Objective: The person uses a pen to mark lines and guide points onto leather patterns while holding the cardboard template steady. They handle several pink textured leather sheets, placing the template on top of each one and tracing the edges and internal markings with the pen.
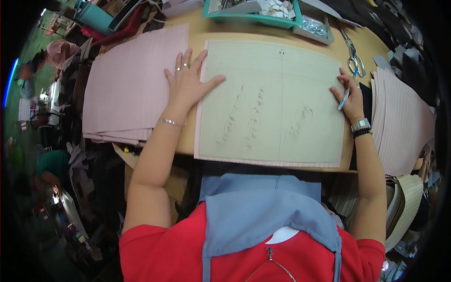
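At nine o'clock from the board's middle I had a stack of pink ribbed sheets (136,89), and on its near side the left hand (188,82), fingers spread apart and closed on nothing, its thumb reaching over the edge of the pale green pattern board (272,103). I judged that this spread was worth keeping: even, flat pressure would stop the board from turning. The board lay in the middle of the desk (186,143), over a pink under-sheet (198,124) that showed as a thin margin on its left, right and near edges. To my mind, that margin was the thing to check before any line was drawn. At three o'clock the right hand (351,101) was curled around a pen (344,99), its fingertips by the board's right edge; I could not tell whether they pressed on it. I reckoned the pen would serve best held snug to the edge, with the board unpushed.

Counting left to right: one pink stack at nine; one board; one teal tray (253,22) at twelve; one white box (312,38) at one; one pair of scissors (351,50) at two; one pen; one paler stack (401,117) at three. The sheets within each stack I could not count.
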{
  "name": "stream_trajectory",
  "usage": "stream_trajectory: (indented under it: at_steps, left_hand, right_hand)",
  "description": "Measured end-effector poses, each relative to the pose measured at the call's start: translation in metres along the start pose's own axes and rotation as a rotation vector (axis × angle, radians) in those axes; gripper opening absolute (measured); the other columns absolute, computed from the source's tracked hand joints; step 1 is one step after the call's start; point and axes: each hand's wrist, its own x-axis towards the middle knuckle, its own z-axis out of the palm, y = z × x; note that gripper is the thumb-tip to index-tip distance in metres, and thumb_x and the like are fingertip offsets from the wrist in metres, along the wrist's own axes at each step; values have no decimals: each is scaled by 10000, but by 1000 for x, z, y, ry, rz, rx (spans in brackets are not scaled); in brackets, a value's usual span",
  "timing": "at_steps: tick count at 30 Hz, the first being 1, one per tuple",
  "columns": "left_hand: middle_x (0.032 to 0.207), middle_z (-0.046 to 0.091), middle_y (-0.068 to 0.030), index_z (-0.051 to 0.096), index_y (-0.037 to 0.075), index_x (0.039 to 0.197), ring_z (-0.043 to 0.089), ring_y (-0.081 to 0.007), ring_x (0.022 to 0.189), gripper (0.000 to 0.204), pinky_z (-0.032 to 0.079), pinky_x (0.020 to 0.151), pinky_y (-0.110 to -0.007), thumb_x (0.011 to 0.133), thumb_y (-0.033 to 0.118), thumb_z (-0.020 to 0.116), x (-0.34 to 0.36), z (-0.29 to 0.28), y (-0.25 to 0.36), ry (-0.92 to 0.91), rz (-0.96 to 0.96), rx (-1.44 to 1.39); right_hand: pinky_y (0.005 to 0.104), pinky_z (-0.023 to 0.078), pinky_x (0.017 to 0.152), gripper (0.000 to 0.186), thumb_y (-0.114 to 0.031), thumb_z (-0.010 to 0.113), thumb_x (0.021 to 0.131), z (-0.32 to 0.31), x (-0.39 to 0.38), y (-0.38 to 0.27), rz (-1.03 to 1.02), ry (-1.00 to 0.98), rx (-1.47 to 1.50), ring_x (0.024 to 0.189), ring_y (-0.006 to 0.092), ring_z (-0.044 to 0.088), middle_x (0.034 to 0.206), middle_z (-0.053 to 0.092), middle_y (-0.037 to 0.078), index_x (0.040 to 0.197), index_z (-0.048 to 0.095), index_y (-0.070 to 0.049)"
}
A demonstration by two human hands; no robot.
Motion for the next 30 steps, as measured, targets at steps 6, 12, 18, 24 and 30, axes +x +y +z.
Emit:
stream_trajectory:
  at_steps: [6,12,18,24,30]
  left_hand:
    - [1666,302,-174,432,293,1572,214,-402,1555,930,160,1126,-799,815,802,617,2,7,-7,51,30,32]
    - [1670,305,-159,426,310,1576,206,-374,1566,956,146,1142,-789,801,848,580,-4,11,-10,55,19,53]
    - [1683,292,-140,390,326,1594,208,-345,1571,978,153,1149,-777,800,875,547,6,17,-2,66,55,85]
    - [1693,285,-102,377,351,1597,209,-321,1575,974,164,1156,-769,799,890,520,23,28,-11,78,71,134]
    - [1694,283,-89,381,392,1586,213,-315,1573,930,162,1153,-778,805,874,533,13,29,-15,90,42,123]
  right_hand:
    - [346,514,1040,460,-300,857,840,1,1,-3,-31,2,-116,1187,252,661,1422,644,120,1175,665,-49]
    - [362,516,1050,473,-353,844,853,8,1,3,-20,4,-91,1191,264,667,1433,636,113,1184,671,-63]
    - [344,509,1040,600,-450,840,844,0,0,23,-16,14,-178,1210,229,669,1292,714,102,1283,663,-81]
    - [341,504,1051,584,-494,785,884,-4,-4,16,-22,19,-292,1224,241,663,1422,646,99,1279,661,-83]
    - [409,535,982,491,-388,859,794,-5,-11,-30,35,75,-281,1110,344,684,1172,730,181,1119,704,-53]
